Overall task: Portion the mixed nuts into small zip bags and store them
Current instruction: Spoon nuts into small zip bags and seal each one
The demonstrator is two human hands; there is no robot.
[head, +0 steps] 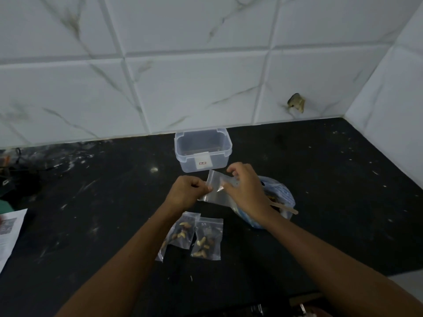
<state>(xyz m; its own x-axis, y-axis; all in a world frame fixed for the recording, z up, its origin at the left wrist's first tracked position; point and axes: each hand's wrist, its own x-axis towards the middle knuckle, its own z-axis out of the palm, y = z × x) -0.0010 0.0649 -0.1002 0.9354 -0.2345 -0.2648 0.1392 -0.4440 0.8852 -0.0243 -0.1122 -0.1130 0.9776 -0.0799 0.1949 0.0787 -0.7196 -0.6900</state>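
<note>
A: We hold an empty zip bag [215, 188] of thin, clear, crinkled film above the dark desk [320, 202], just in front of the clear plastic box [202, 149]. Our left hand [185, 193] has its fingers [198, 186] curled tight and pinches the bag's left edge. Our right hand [246, 188] pinches the bag's top edge between thumb and bent fingertips, its other fingers loosely curled over the film.

B: And nearer to us we see two filled zip bags [207, 239] lying flat on the desk, side by side and touching, small rectangles of the same glossy film with pale and brown nuts lumped inside. A third seems to peek out under the left one, though we cannot tell for sure.

A: Behind our right hand sits a bowl [283, 195] with a blue pattern, wrapped in clear plastic; a flat wooden stick [285, 208] pokes from it.

B: The box is rounded-square, translucent, lidless, with a white label on its front wall. The desk is black stone, speckled and smeared white. Behind it we see glossy white marble-veined tiles [194, 76], and a printed paper [9, 232] lies at the left edge.
</note>
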